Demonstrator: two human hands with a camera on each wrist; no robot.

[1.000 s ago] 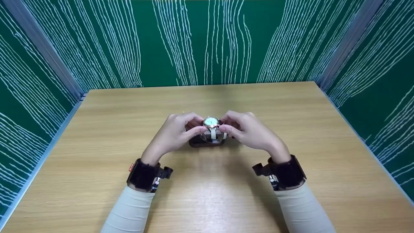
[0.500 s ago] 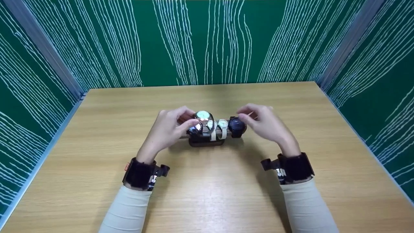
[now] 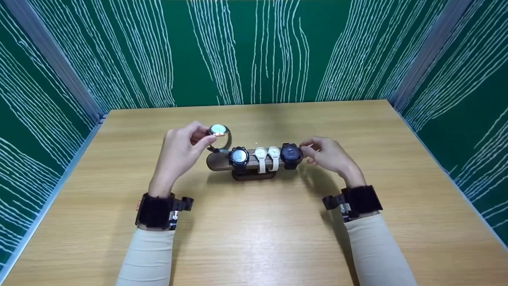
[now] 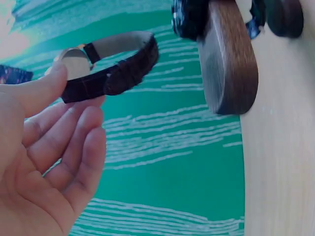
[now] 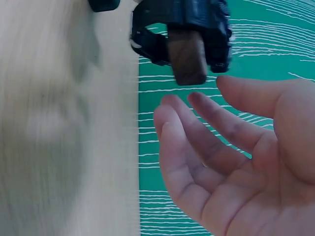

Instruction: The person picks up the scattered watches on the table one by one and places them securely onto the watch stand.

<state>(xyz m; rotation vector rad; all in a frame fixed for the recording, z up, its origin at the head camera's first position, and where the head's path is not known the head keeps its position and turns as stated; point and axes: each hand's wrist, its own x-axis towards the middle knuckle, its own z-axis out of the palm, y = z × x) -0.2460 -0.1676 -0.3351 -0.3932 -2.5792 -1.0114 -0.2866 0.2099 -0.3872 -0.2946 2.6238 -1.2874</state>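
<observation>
My left hand [image 3: 180, 149] pinches a round-dialled wristwatch [image 3: 218, 129] by its case, between thumb and fingers. Its dark brown leather strap [image 4: 123, 78] forms a closed loop in the left wrist view. The watch hangs above the left end of a dark wooden watch stand [image 3: 217, 162]. At the stand's other end is my right hand [image 3: 329, 157], its fingers loosely bent beside a chunky black watch [image 3: 291, 154]. In the right wrist view, the fingertips [image 5: 197, 98] lie just off the wooden bar's end [image 5: 187, 59], with nothing held.
On the stand's bar sit another black watch [image 3: 239, 156] and two white-strapped watches [image 3: 260, 154] between the black ones. The stand's base [image 3: 254, 175] rests on a wooden table [image 3: 254, 238]. Green panels [image 3: 278, 51] with white lines rise behind and at both sides.
The left hand has carried the brown-strapped watch leftward from over the stand's middle to its left end. My right hand has let go of it and moved right, to the stand's right end.
</observation>
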